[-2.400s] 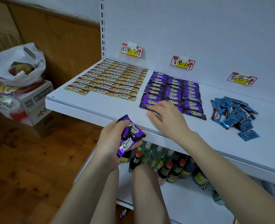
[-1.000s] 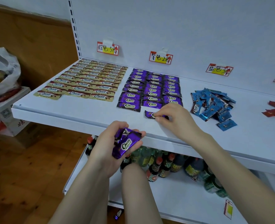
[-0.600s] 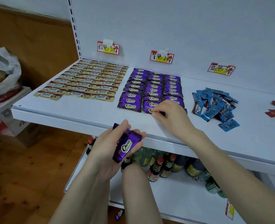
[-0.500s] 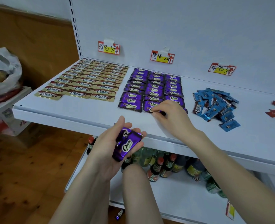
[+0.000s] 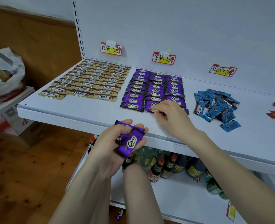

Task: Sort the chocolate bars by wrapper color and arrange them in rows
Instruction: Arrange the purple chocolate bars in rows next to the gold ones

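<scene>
My right hand [image 5: 173,117] pinched a purple foil-wrapped chocolate bar [image 5: 153,109] with curled fingertips, at the front edge of the purple rows [image 5: 156,88] on the white metal shelf [image 5: 85,110]. My left hand [image 5: 115,146] gripped a small stack of purple-wrapped bars [image 5: 130,141] in front of those rows, past the shelf's edge. Left of the rows lay gold-and-brown wrapped bars [image 5: 91,80], also in rows; right of them, a loose heap of blue-wrapped bars [image 5: 215,105].

"Choco" on purple wrappers [image 5: 155,90], gold wrappers [image 5: 91,81]; middle tag [image 5: 163,58] reads, perhaps, "紫色2元".

A shop. Handwritten price tags [image 5: 111,49] hang beyond the right hand [image 5: 173,118]; bottles [image 5: 155,172] stand shelved below the left hand [image 5: 112,149].
</scene>
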The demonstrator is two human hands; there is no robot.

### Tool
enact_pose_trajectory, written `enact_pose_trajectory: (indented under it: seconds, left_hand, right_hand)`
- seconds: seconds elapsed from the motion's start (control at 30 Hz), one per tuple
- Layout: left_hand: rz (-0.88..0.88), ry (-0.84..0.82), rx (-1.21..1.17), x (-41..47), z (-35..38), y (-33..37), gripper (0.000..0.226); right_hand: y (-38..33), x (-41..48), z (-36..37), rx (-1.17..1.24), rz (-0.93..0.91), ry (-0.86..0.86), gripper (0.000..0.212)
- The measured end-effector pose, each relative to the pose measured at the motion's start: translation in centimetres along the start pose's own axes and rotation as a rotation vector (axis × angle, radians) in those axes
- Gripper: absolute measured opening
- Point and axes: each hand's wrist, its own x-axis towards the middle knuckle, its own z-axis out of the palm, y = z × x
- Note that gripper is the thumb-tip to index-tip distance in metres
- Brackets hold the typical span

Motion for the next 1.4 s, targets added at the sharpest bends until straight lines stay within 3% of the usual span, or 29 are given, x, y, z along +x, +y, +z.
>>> enact_pose_trajectory:
  seconds: [0.13, 0.2, 0.33, 0.43, 0.63, 0.8, 0.9, 1.0, 1.1, 1.17, 1.3, 1.4]
  left_hand:
    - [0.04, 0.014, -0.069, 0.0, 0.3, -0.1, 0.017]
    - [0.065, 0.0, -0.106, 0.1, 0.8, -0.3, 0.017]
    - [0.039, -0.056, -0.146, 0.0, 1.7, -0.6, 0.026]
    - [0.036, -0.075, -0.145, -0.2, 2.1, -0.8, 0.032]
    - [0.086, -0.07, -0.123, -0.4, 2.2, -1.3, 0.027]
    - [0.237, 0.113, 0.174, 0.3, 1.3, -2.1, 0.009]
    - [0.244, 0.063, 0.348, -0.2, 1.2, -2.6, 0.015]
    - [0.236, -0.011, 0.405, -0.6, 1.4, -2.7, 0.037]
    - [0.262, -0.004, 0.407, -0.6, 1.6, -2.8, 0.018]
    - [0.267, 0.017, 0.421, -0.4, 1.8, -2.8, 0.003]
    - [0.246, -0.003, 0.442, 0.0, 2.0, -2.9, 0.009]
    - [0.232, -0.021, 0.447, 0.3, 2.4, -3.4, 0.008]
  right_hand:
    - [-2.9, -1.7, -2.1, 0.395, 0.057, 0.099, 0.007]
    - [-4.9, -3.3, -3.1, 0.571, 0.107, 0.05, 0.012]
    - [-6.7, -5.1, -2.8, 0.463, 0.147, -0.106, 0.03]
    - [-6.6, -5.2, -3.0, 0.537, 0.142, -0.072, 0.021]
    - [-5.5, -5.2, -3.3, 0.653, 0.232, -0.013, 0.022]
    - [-5.0, -5.1, -5.0, 0.901, 0.291, 0.058, 0.011]
    - [-4.7, -5.0, -5.4, 0.988, 0.341, 0.065, 0.004]
    - [-4.4, -5.3, -5.5, 0.986, 0.374, 0.069, 0.005]
    - [-4.0, -5.8, -5.4, 0.96, 0.374, 0.056, 0.006]
    - [-3.4, -6.3, -5.4, 0.883, 0.272, 0.058, 0.01]
    - [-1.8, -7.1, -5.9, 0.624, -0.051, -0.008, 0.014]
    - [-0.7, -7.3, -6.0, 0.524, -0.111, -0.009, 0.016]
